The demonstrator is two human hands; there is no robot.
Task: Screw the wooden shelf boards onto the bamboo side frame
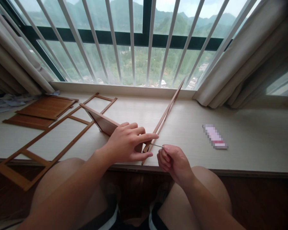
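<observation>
Your left hand grips the joint where a tilted brown wooden panel meets a slim leaning wooden frame at the front edge of the pale counter, while your right hand pinches a thin metal rod (tip at that joint). A flat ladder-like wooden frame and stacked brown boards lie to the left; a small pink-and-white packet lies well to the right.

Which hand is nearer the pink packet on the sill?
Right. The right hand sits left of the packet; the left hand lies farther left, on the wooden panel.
</observation>
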